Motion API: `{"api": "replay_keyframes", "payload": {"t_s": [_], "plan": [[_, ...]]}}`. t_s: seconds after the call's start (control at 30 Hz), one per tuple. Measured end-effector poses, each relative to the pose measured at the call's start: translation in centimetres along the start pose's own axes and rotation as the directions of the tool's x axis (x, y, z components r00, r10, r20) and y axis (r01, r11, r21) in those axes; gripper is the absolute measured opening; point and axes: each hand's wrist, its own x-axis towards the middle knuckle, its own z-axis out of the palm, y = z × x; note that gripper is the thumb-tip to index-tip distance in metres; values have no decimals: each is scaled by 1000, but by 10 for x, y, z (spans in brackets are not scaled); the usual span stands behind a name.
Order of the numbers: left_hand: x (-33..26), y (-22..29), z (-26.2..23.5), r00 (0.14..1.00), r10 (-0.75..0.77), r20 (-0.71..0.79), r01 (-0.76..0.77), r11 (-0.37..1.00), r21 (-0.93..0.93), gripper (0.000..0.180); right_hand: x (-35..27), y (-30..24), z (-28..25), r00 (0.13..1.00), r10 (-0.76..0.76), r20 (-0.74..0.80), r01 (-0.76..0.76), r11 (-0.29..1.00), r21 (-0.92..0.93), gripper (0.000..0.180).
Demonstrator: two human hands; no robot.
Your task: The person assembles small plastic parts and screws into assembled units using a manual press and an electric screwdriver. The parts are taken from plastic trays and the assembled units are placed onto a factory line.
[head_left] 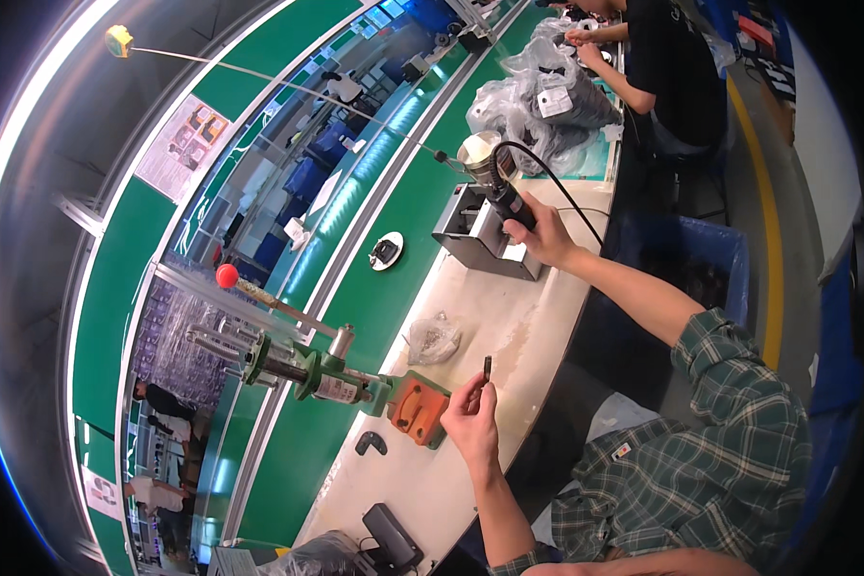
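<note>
My right hand [545,232] is wrapped round the black body of an electric screwdriver [514,206], which hangs from a thin line and has a black coiled cord. It is held by a grey metal box-like feeder [490,245]. My left hand [472,415] pinches a small dark narrow piece [488,368] upright between thumb and fingers; its exact kind is too small to tell. Beside that hand, an orange fixture block [420,408] sits on the base of a green hand-lever press [322,372]. The press lever ends in a red ball knob [227,276].
On the bench [365,485] lie a small black curved part [371,443], a clear plastic bag [433,338] and a black device [392,538]. A white dish [386,252] holds a black part. Bagged parts [547,91] are piled by a co-worker [677,72]. A blue bin [720,254] stands beside the bench.
</note>
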Motion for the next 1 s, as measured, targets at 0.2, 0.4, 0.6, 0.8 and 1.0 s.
{"api": "replay_keyframes", "payload": {"t_s": [0.2,0.4,0.6,0.8,1.0], "plan": [[-32,30,-7,972,223,-69,-211,967,144,30,-1,-4,0,981,-189,-35,183,976,-121,41],[-41,38,-14,963,265,-54,-249,948,199,31,-5,-13,1,1000,-1,-8,1,999,-54,40],[-43,29,-23,985,175,-13,-174,983,54,31,-12,8,-8,989,-150,7,144,936,-322,49],[-46,27,-29,996,68,56,-60,991,-119,30,-22,4,0,976,-191,104,214,934,-287,55],[-51,20,-21,942,318,-111,-309,947,86,41,-32,11,8,931,-350,105,352,783,-513,55]]}}
